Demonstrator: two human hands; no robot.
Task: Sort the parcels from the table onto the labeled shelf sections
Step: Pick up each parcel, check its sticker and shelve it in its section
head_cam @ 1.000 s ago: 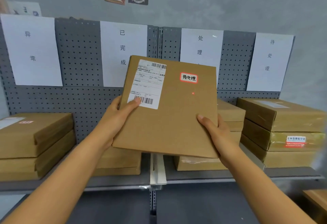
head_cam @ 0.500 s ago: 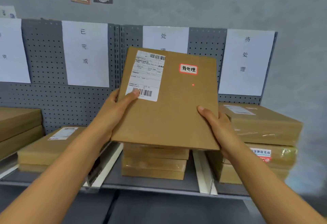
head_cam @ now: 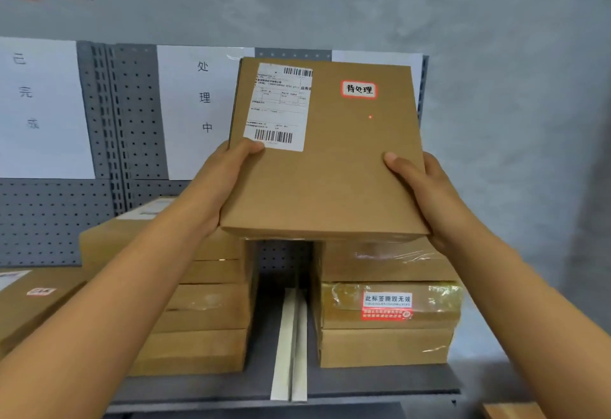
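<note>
I hold the parcel (head_cam: 325,167) up in both hands, tilted with its far edge raised, in front of the shelf's right end. A white shipping label (head_cam: 279,106) sits at its top left, and a small red-edged tag (head_cam: 358,89) reading 待处理 sits at top right. A tiny red dot (head_cam: 370,117) shows just below that tag.

My left hand (head_cam: 218,183) grips the left edge, thumb lying on top and touching the label's lower corner. My right hand (head_cam: 426,193) grips the right edge, thumb on top, fingers hidden underneath. Both grips are pinching the parcel.

Directly beneath it stands the right stack (head_cam: 386,306) of boxes; its middle box is wrapped in yellowish tape and carries a white and red sticker (head_cam: 386,306). Across a white divider (head_cam: 291,346) is the middle stack (head_cam: 205,312). A further box (head_cam: 36,299) lies at far left.

The shelf (head_cam: 363,382) is grey, backed by pegboard (head_cam: 132,111). Paper signs hang there: 已完成 (head_cam: 43,107) at left and 处理中 (head_cam: 198,111) in the middle. A third sheet (head_cam: 377,56) is mostly hidden behind the parcel.
</note>
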